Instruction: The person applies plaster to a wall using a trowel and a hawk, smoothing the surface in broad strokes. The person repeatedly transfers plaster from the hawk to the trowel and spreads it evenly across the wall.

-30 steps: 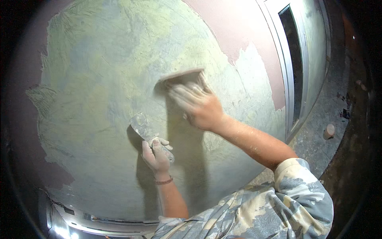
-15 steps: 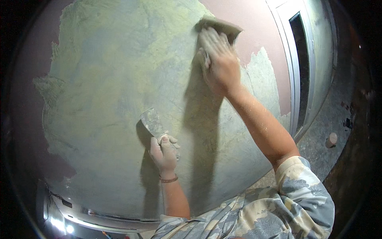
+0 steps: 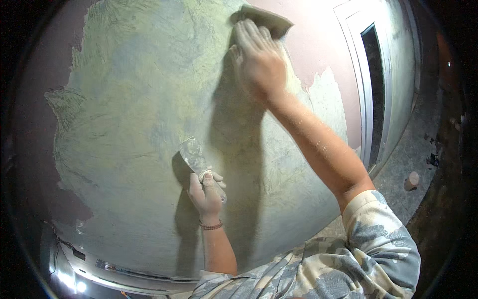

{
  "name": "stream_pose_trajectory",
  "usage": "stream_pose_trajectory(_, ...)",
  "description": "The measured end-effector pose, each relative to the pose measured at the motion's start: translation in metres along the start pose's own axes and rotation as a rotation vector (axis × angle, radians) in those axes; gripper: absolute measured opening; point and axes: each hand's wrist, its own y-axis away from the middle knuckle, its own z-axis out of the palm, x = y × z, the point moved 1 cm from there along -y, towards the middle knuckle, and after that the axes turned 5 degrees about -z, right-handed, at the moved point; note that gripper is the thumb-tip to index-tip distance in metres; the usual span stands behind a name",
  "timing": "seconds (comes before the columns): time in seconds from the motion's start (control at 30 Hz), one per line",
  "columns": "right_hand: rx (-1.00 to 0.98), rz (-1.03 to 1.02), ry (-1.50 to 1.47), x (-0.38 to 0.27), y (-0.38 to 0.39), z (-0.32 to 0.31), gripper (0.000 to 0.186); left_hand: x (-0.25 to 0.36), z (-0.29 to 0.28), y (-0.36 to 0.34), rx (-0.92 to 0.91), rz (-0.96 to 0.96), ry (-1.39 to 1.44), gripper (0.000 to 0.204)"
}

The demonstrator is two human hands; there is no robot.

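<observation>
With fingers spread over its back, my right hand [image 3: 260,62] grips a wide plastering trowel [image 3: 266,20] and presses its blade to the wall at the upper middle. Wet greenish-grey plaster [image 3: 144,99] covers most of the wall [image 3: 323,45], whose pinkish surface shows round the ragged edges. Lower down, my left hand [image 3: 206,194] is closed round the handle of a putty knife [image 3: 193,153], blade pointing up and smeared with plaster. The knife is held in front of the wall and casts a shadow on it. Plaster coats the fingers of both hands.
A pale door or window frame [image 3: 366,94] with a dark opening stands at the right. Beyond it, a small pale cylindrical container [image 3: 412,180] sits on the concrete floor [image 3: 393,197]. Bright lamps [image 3: 74,283] shine at the lower left.
My right hand and the trowel have moved up and a little left along the wall. My left hand holds the putty knife in nearly the same place.
</observation>
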Motion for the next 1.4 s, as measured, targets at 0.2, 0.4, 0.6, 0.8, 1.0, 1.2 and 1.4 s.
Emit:
stream_pose_trajectory(0.2,-0.588,-0.669,-0.135,-0.008,0.023,-0.008,0.045,0.009,0.001,0.003,0.013,-0.085,0.036,0.025)
stream_pose_trajectory(0.4,-0.035,-0.053,-0.038,0.006,-0.016,0.008,0.047,0.01,0.002,0.001,-0.002,-0.03,0.038,0.026)
stream_pose_trajectory(0.6,-0.541,-0.801,-0.059,-0.009,-0.004,0.002,0.052,0.008,0.003,0.002,0.04,-0.067,0.08,0.023)
stream_pose_trajectory(0.8,0.032,-0.2,-0.115,0.0,-0.06,0.024,0.044,0.006,-0.001,0.002,0.042,-0.051,-0.006,0.026)
stream_pose_trajectory(1.0,-0.244,-0.693,-0.159,-0.006,-0.027,0.019,0.053,0.003,0.002,0.0,0.04,-0.015,0.083,0.024)
stream_pose_trajectory(1.2,-0.061,-0.257,-0.008,0.011,-0.073,0.026,0.046,0.009,0.001,0.002,0.009,-0.046,-0.018,0.026)
stream_pose_trajectory(1.4,-0.543,-0.705,-0.169,-0.014,0.037,-0.007,0.05,0.008,0.001,0.001,0.0,-0.071,0.025,0.025)
